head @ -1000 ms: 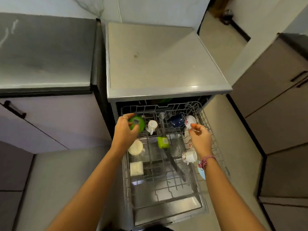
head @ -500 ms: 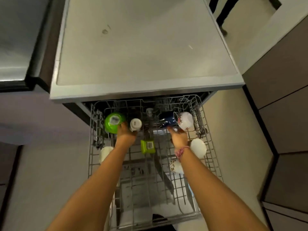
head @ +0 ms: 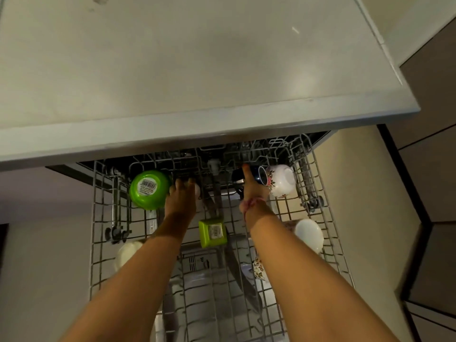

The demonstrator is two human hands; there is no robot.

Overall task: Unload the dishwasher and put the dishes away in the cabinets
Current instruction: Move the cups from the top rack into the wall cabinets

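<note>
Reaching into rack [head: 98, 243] | left hand [head: 181, 197] on white cup [head: 197, 190] | right hand [head: 253, 191] at blue mug [head: 259, 175]

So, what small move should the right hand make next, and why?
Probably close its fingers round the dark blue mug and lift it clear. The right hand already reaches it at the back of the upper rack, beside the floral cup, but a firm grip is not visible.

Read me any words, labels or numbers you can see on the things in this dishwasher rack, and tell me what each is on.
Nothing can be read.
Round green bowl: white sticker with rows of print, too blurred to read.
Small square green container: white sticker with what looks like a barcode, too blurred to read.
Flowered cup: painted flowers only, no lettering visible.
</note>
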